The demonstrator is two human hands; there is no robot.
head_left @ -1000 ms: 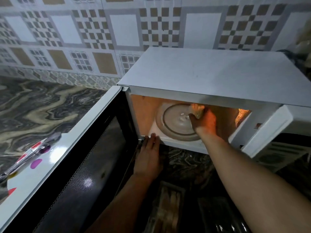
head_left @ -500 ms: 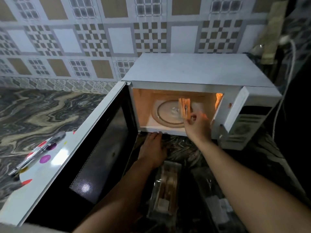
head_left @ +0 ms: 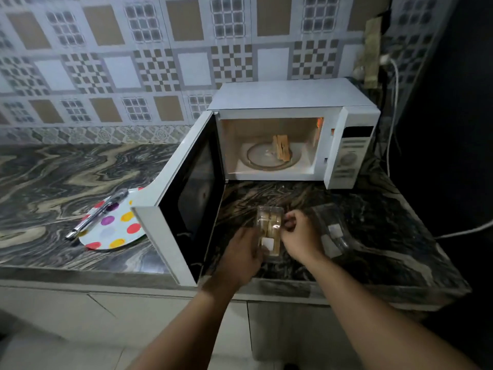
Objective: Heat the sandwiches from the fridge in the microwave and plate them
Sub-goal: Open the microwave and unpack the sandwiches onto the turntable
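1. Left hand [head_left: 244, 253] and right hand [head_left: 298, 236], fingers curled, grip a clear sandwich pack [head_left: 269, 231] between them; its white label [head_left: 267, 244] is unreadable.
2. At 3 o'clock lies an empty wrapper [head_left: 333, 231].
3. At 9 o'clock, beyond the open door [head_left: 186, 188], a spotted plate [head_left: 112, 231] carries tongs [head_left: 97, 213].
4. At 12 o'clock, a sandwich [head_left: 281, 148] stands on the microwave [head_left: 293, 102] turntable [head_left: 266, 161].

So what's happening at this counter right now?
A person is heating sandwiches. One sandwich stands on the glass tray inside the open microwave. Both hands, left hand and right hand, hold a clear pack with another sandwich on the counter. A spotted plate waits beside the door.
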